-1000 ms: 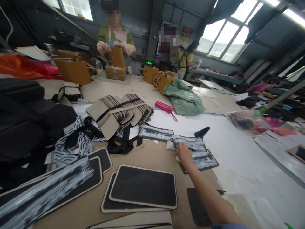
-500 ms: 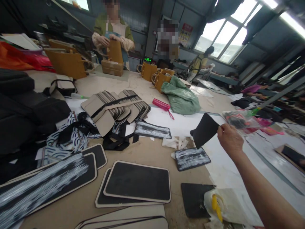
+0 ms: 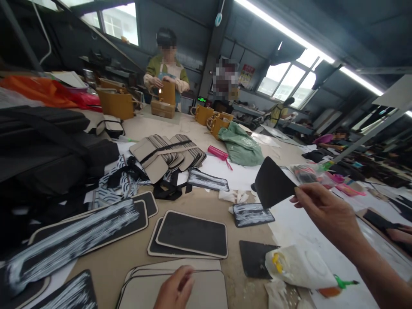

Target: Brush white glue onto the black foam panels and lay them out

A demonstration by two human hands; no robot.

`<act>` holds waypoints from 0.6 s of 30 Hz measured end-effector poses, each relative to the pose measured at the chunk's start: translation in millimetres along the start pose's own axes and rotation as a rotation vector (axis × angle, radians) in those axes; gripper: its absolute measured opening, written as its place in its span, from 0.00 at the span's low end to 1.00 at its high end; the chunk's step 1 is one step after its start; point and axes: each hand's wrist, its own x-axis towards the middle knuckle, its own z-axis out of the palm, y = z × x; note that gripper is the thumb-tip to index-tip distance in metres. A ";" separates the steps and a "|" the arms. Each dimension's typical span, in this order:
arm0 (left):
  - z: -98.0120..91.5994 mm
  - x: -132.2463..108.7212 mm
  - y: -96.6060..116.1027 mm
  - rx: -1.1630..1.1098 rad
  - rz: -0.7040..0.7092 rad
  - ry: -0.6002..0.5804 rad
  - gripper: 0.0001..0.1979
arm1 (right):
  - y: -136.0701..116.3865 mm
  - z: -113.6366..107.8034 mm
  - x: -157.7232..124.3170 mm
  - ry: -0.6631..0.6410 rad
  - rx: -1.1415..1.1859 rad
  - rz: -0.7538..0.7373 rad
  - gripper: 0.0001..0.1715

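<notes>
My right hand (image 3: 322, 210) pinches a thin black sheet (image 3: 273, 184) by its right corner, holding it raised and tilted. Below that sheet lies a small black panel smeared with white (image 3: 252, 214). My left hand (image 3: 177, 287), loosely curled with fingers a little apart, is over a stack of beige panels (image 3: 209, 287) at the bottom edge; nothing shows in it. Two black panels with beige borders (image 3: 193, 234) overlap just beyond. A long white-smeared panel (image 3: 77, 240) lies on the left. Another black piece (image 3: 252, 257) sits partly under a whitish container (image 3: 299, 266).
Strapped beige panels (image 3: 169, 154) lie farther back, near a pink cylinder (image 3: 217, 152) and a green bag (image 3: 241, 143). A dark bag (image 3: 54, 150) fills the left side. Across the table a person (image 3: 165, 73) handles a tan bag. Another person's hand (image 3: 401, 234) shows at the right edge.
My left hand has come into view at the bottom, over the beige panels. My right hand still holds the black sheet, which now bends more. The camera view has shifted.
</notes>
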 end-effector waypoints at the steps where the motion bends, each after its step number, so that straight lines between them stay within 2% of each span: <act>1: 7.7 5.9 10.5 -0.053 -0.002 -0.045 0.13 | -15.7 -6.5 -11.1 -0.009 0.054 0.009 0.19; 3: 23.3 17.0 29.2 -0.178 -0.067 -0.075 0.16 | -42.2 -18.7 -32.2 -0.003 0.150 0.043 0.20; 5: 35.2 24.9 43.5 -0.356 -0.248 -0.053 0.20 | -60.1 -28.6 -50.6 0.020 0.232 0.103 0.21; 8: 38.5 26.9 57.9 -0.660 -0.405 -0.044 0.22 | -73.7 -36.7 -72.4 0.077 0.341 0.200 0.19; 10: 30.2 21.6 64.3 -0.812 -0.426 -0.091 0.20 | -79.2 -38.3 -84.0 0.091 0.394 0.251 0.19; 13: 8.6 9.9 68.2 -0.892 -0.418 -0.148 0.17 | -88.1 -37.3 -99.5 0.082 0.445 0.273 0.19; 18: -26.6 -0.1 62.2 -0.903 -0.400 0.005 0.19 | -100.0 -28.0 -121.6 0.075 0.454 0.151 0.17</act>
